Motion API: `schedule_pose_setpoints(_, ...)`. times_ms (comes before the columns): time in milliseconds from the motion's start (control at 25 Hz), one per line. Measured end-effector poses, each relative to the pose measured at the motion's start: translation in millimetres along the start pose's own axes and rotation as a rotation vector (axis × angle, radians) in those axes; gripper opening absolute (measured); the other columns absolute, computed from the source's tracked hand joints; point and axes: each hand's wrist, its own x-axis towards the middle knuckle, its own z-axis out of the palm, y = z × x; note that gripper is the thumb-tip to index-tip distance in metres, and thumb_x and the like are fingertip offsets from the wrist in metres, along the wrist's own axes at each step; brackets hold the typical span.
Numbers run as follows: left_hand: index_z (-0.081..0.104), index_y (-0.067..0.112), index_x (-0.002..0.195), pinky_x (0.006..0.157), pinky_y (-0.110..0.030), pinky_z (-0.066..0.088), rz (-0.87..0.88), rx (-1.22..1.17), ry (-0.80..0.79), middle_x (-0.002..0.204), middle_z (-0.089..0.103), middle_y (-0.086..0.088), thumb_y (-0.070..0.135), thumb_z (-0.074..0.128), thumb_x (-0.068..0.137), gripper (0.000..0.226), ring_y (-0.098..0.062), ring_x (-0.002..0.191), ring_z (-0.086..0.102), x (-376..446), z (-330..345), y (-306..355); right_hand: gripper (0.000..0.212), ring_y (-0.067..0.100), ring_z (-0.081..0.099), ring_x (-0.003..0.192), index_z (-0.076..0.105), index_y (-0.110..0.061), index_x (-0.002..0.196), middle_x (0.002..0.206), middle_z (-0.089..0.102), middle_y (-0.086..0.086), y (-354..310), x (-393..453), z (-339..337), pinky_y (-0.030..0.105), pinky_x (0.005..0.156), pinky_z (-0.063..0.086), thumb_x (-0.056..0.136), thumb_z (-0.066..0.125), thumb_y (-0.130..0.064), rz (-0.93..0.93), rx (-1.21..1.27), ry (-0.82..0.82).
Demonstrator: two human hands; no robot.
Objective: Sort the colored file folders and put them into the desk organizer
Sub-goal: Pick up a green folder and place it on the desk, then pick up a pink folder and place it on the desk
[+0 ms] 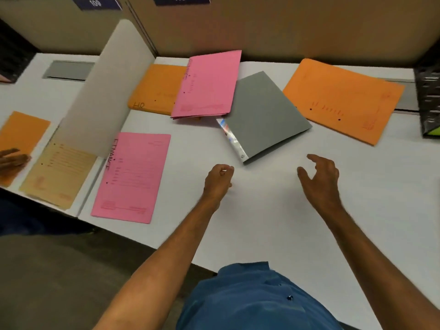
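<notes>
Folders lie spread on the white desk (273, 210). A grey folder (266, 115) with a clear plastic sleeve at its edge sits in the middle, just beyond both hands. A pink stack (207, 84) overlaps an orange folder marked HR (152, 89) behind it. Another pink folder (132, 177) lies at the left front, and a large orange folder (342, 98) at the right back. My left hand (217, 179) hovers with fingers curled shut, holding nothing. My right hand (321, 179) hovers with fingers spread. The black mesh organizer (428, 101) stands at the far right edge.
A white divider panel (104, 91) separates this desk from the neighbouring one, where an orange folder (21, 139) and a tan folder (59, 172) lie under another person's hand (12, 160). A brown partition wall (285, 27) runs along the back.
</notes>
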Motion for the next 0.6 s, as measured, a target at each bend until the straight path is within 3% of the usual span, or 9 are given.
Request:
schedule_pose_setpoints(80, 0.063, 0.02, 0.115, 0.081, -0.035, 0.056, -0.018, -0.043, 0.064, 0.112, 0.067, 0.0, 0.035, 0.056, 0.1, 0.022, -0.023, 0.095, 0.07, 29.6, -43.4, 0.8, 0.047, 0.029, 0.041, 0.136, 0.051, -0.019, 0.143, 0.147, 0.045, 0.01, -38.1, 21.9, 34.7, 0.039, 0.103, 0.041, 0.098, 0.063, -0.03, -0.013, 0.005, -0.015)
schedule_pose_setpoints(200, 0.062, 0.022, 0.114, 0.086, -0.039, 0.057, -0.024, -0.059, 0.133, 0.104, 0.065, 0.004, 0.032, 0.055, 0.101, 0.018, -0.026, 0.102, 0.069, 69.6, -94.6, 7.0, 0.046, 0.029, 0.042, 0.134, 0.052, -0.018, 0.142, 0.145, 0.046, 0.01, -86.6, 55.9, 74.9, 0.031, 0.099, 0.039, 0.098, 0.063, -0.028, -0.048, 0.063, -0.039)
schedule_pose_setpoints(280, 0.062, 0.023, 0.111, 0.089, -0.041, 0.057, -0.019, -0.084, 0.177, 0.098, 0.064, 0.007, 0.031, 0.055, 0.1, 0.015, -0.026, 0.103, 0.068, 100.5, -122.2, 14.7, 0.046, 0.028, 0.045, 0.132, 0.053, -0.018, 0.141, 0.144, 0.045, 0.009, -115.1, 83.0, 97.9, 0.036, 0.104, 0.043, 0.098, 0.063, -0.028, -0.04, 0.104, -0.04)
schedule_pose_setpoints(440, 0.064, 0.017, 0.115, 0.094, -0.044, 0.056, 0.021, -0.096, 0.26, 0.114, 0.066, -0.001, 0.031, 0.058, 0.099, 0.023, -0.026, 0.11, 0.064, 167.1, -156.3, 39.0, 0.043, 0.019, 0.055, 0.122, 0.053, -0.02, 0.141, 0.142, 0.05, 0.002, -152.9, 129.2, 135.7, 0.039, 0.101, 0.05, 0.099, 0.061, -0.029, 0.006, 0.233, -0.045)
schedule_pose_setpoints(600, 0.066, 0.011, 0.123, 0.086, -0.033, 0.052, 0.083, -0.009, 0.344, 0.125, 0.063, -0.008, 0.033, 0.059, 0.097, 0.035, -0.025, 0.114, 0.062, 231.6, -171.2, 69.1, 0.045, 0.015, 0.058, 0.122, 0.047, -0.023, 0.144, 0.143, 0.055, -0.002, -171.5, 164.4, 162.7, 0.044, 0.103, 0.052, 0.102, 0.057, -0.034, 0.074, 0.37, -0.063)
